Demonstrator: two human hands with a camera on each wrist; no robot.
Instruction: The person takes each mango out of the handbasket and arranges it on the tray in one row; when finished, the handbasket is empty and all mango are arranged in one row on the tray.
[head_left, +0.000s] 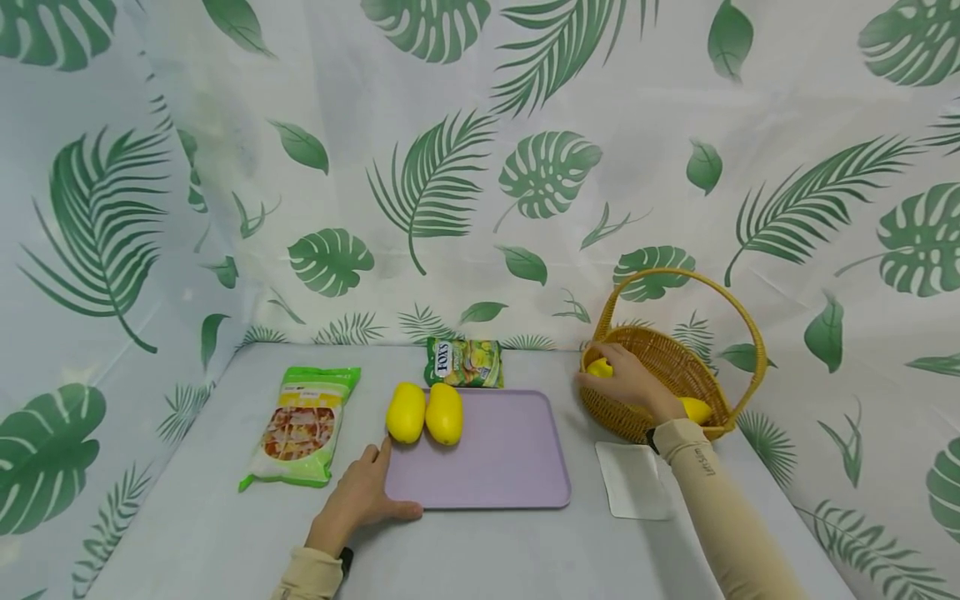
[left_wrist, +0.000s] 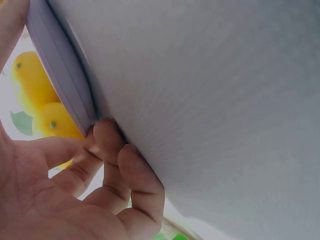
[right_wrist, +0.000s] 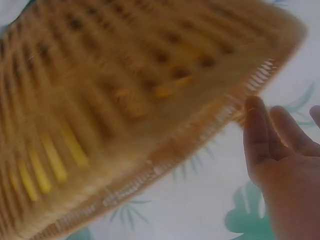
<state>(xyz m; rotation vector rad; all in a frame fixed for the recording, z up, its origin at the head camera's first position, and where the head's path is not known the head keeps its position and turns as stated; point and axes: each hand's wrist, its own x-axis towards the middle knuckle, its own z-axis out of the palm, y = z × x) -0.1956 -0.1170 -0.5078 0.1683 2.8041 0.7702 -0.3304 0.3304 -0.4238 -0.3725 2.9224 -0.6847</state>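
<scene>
At the left of the frame lies a green-and-white bag (head_left: 300, 429). Right of it, lower centre-left, the left hand (head_left: 360, 492) spans the corner of a lilac tray (head_left: 487, 467), thumb along the near edge, index finger along the side, gripping it. Two yellow fruits (head_left: 444, 414) sit at the tray's upper left. At centre-right, the right arm stretches forward, the right hand (head_left: 633, 387) bent over a wicker basket (head_left: 671, 358), fingers around a yellow fruit (head_left: 600, 367); whether they clasp it, one cannot tell.
</scene>
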